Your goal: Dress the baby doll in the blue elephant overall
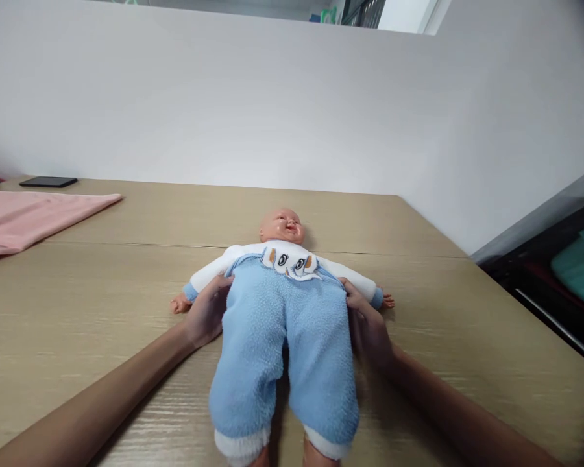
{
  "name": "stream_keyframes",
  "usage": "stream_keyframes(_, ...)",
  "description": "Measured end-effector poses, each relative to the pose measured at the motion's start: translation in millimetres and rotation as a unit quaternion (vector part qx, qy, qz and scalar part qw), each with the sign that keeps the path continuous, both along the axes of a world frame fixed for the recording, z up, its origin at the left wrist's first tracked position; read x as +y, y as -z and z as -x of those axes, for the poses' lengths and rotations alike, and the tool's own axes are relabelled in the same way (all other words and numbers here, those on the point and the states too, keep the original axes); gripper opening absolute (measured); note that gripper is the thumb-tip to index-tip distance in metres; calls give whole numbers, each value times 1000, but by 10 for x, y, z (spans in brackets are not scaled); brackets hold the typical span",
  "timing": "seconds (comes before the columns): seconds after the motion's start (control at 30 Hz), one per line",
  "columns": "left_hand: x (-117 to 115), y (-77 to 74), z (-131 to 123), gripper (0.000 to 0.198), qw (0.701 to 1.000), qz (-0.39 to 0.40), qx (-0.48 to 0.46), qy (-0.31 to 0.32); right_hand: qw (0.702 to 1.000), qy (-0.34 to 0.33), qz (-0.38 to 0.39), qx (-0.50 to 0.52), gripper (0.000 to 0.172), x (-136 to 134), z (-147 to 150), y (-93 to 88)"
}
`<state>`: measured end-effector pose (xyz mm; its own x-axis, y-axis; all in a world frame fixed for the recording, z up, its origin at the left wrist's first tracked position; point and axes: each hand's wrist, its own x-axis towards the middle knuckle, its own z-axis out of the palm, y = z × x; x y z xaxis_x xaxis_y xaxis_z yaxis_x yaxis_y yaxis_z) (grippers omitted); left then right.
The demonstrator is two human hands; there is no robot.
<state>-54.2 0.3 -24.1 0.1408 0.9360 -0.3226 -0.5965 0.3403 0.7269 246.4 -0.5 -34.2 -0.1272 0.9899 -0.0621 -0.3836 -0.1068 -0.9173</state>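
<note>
A baby doll (282,227) lies on its back on the wooden table (136,279), head away from me and arms spread. It wears a white long-sleeved top with blue cuffs and an animal face on the chest. Fluffy blue pants (255,324) with white hems cover its legs. My left hand (209,310) grips the waistband of the pants at the doll's left-hand side in view, fingers partly hidden. At the opposite side, my right hand (368,324) pinches the same waistband between thumb and fingers. The doll's feet are out of frame.
A pink cloth (39,217) lies at the table's left, with a dark phone-like slab (48,181) behind it. A white wall (253,104) rises along the far edge. Right of the table is a dark rack-like object holding green fabric (581,269).
</note>
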Motion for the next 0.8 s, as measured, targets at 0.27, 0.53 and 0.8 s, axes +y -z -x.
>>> stream_keyframes(0.27,42,2,16,40,983,-168,61,-50,999,-8,-37,-35,25,-8,-6,-67)
stream_keyframes(0.53,102,75,96,41,939,-214,257,-77,996,52,-6,-66,50,108,-5,133)
stream_keyframes(0.8,76,33,100,37,906,-268,300,-132,944,140,-143,-263,42,21,-115,68)
